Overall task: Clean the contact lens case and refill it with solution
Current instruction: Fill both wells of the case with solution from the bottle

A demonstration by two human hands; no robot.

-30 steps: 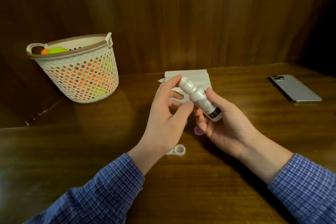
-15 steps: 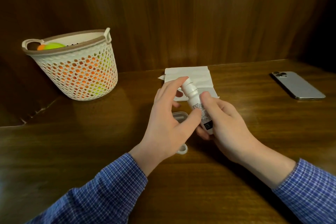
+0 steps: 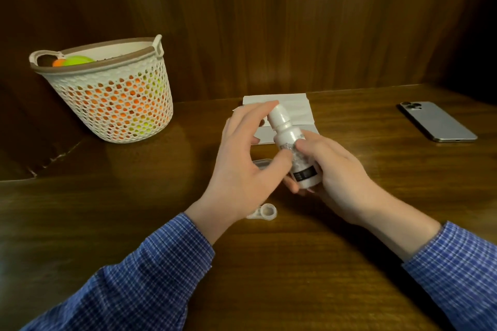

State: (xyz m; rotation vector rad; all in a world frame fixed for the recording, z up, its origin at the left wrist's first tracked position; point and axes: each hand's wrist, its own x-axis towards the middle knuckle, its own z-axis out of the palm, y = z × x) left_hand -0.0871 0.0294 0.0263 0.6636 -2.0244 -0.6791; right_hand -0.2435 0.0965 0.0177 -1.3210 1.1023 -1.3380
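Observation:
My right hand [image 3: 333,169] grips a small white solution bottle [image 3: 291,145] by its lower body, held nearly upright above the table, cap pointing up and away. My left hand [image 3: 242,161] reaches to the bottle with fingers spread; its index finger touches the white cap [image 3: 278,114] and its thumb rests on the bottle's label. One open well of the white contact lens case [image 3: 266,212] shows on the table just below my left wrist; the rest of it is hidden. A small clear lid-like piece [image 3: 262,162] peeks out behind my left hand.
A folded white tissue [image 3: 293,110] lies behind the hands. At the back left stands a white perforated basket [image 3: 118,105] with orange and green items inside. A grey phone [image 3: 437,121] lies face down at the right. A wooden wall closes the back.
The bottle has swung from a slanted pose to nearly upright and come lower, toward the table. My left fingers stayed on the cap and the thumb moved onto the label.

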